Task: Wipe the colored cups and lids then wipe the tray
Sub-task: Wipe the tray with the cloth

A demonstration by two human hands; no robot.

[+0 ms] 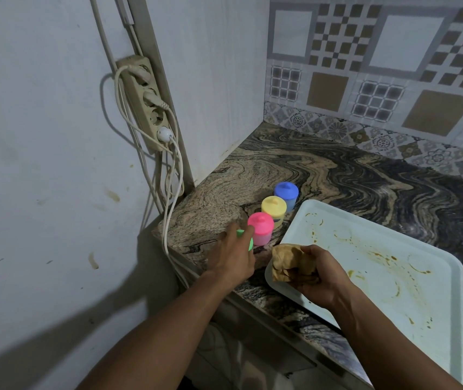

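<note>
Left hand (234, 253) spread over green cup (242, 237), grip unclear; right hand (313, 273) clamps cloth (289, 263). Steady cup, then wipe lid first.

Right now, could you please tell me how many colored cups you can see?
4: blue cup farthest, yellow cup, pink cup, and green cup nearest, mostly hidden under the left hand, all beside the tray.

Head view, steeply down and close over the counter corner (253, 170).
</note>
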